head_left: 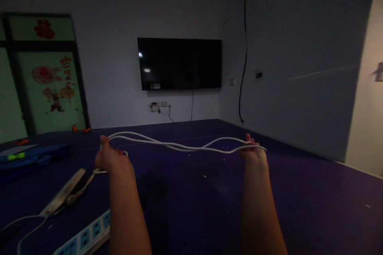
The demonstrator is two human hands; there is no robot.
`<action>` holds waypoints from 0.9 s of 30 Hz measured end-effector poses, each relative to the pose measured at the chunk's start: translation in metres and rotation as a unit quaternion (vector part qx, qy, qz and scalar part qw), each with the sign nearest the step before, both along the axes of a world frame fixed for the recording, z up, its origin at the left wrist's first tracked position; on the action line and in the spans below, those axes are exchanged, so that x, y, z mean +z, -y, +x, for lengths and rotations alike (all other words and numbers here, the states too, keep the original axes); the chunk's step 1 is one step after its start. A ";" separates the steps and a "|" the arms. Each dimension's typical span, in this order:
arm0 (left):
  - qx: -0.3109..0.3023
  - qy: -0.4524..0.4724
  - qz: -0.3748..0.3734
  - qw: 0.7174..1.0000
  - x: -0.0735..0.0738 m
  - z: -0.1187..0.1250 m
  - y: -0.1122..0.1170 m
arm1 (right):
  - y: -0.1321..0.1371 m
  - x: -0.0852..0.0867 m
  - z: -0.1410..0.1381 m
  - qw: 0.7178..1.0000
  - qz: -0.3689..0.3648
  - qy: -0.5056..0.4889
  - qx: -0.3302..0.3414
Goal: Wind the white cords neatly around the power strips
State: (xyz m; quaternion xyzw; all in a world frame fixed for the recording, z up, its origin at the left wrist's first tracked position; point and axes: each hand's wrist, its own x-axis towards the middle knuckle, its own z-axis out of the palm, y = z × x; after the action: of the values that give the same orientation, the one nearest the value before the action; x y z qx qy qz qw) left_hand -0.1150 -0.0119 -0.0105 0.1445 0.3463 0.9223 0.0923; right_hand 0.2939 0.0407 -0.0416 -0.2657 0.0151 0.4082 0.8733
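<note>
A white cable (179, 146) stretches in long loops between my two hands, above the purple surface. My left hand (112, 158) is closed around its left end, and a bit of cable hangs down beside the wrist. On the right, my right hand (253, 149) holds the other end of the loops, the cable passing across the palm and fingers. A power strip (86, 237) with blue sockets lies below my left forearm, partly hidden by it. Further left rests a second white power strip (62, 193) with its own cord (85, 185).
Dark blue cloth (36, 159) with a yellow-green patch lies at the left. Small orange objects (80, 129) sit near the door (54, 87). A television (179, 63) hangs on the far wall above wall sockets (163, 104). A black cable (245, 48) dangles along the right wall.
</note>
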 end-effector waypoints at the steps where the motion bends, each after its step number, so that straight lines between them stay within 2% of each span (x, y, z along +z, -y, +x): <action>1: 0.002 0.022 -0.003 1.000 0.000 -0.002 0.000 | 0.001 0.001 -0.001 0.999 -0.006 -0.002 -0.031; 4: 0.017 0.104 -0.013 0.994 0.002 -0.001 0.004 | 0.007 0.006 -0.001 0.991 -0.023 -0.011 -0.135; 6: 0.033 0.119 -0.014 0.992 0.006 0.006 0.006 | 0.013 0.010 -0.003 0.970 -0.024 0.024 -0.241; 7: 0.039 0.120 -0.014 0.992 0.008 0.011 0.008 | 0.015 0.012 -0.005 0.950 -0.023 0.061 -0.304; 9: 0.037 0.111 -0.017 0.993 0.013 0.020 0.012 | 0.018 0.016 -0.009 0.893 -0.022 0.155 -0.422; 10: 0.030 0.107 -0.019 0.994 0.015 0.024 0.014 | 0.018 0.017 -0.011 0.867 -0.019 0.192 -0.459; 11: 0.023 0.107 -0.021 0.994 0.017 0.026 0.016 | 0.018 0.017 -0.013 0.853 -0.011 0.216 -0.475; 13: 0.016 0.118 -0.023 0.993 0.020 0.028 0.019 | 0.017 0.017 -0.012 0.854 0.028 0.228 -0.468; 15: 0.019 0.128 -0.018 0.991 0.020 0.025 0.020 | 0.015 0.016 -0.007 0.883 0.098 0.196 -0.414; 18: 0.036 0.114 -0.013 0.993 0.018 0.018 0.019 | 0.015 0.013 0.005 0.934 0.207 0.106 -0.271; 20: 0.045 0.104 -0.012 0.993 0.017 0.015 0.017 | 0.017 0.014 0.010 0.950 0.244 0.085 -0.174; 22: 0.052 0.103 -0.009 0.993 0.016 0.014 0.016 | 0.021 0.017 0.010 0.959 0.235 0.098 -0.123; 25: 0.049 0.099 -0.006 0.994 0.015 0.014 0.016 | 0.023 0.022 0.001 0.964 0.189 0.153 -0.108; 27: 0.044 0.096 -0.007 0.994 0.015 0.014 0.016 | 0.021 0.023 -0.007 0.957 0.151 0.223 -0.105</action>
State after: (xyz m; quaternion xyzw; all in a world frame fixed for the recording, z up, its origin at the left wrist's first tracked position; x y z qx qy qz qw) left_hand -0.1009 -0.0281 0.0044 0.0397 0.3481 0.9327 0.0856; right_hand 0.2864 0.0198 -0.0186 -0.2116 -0.2142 0.2419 0.9224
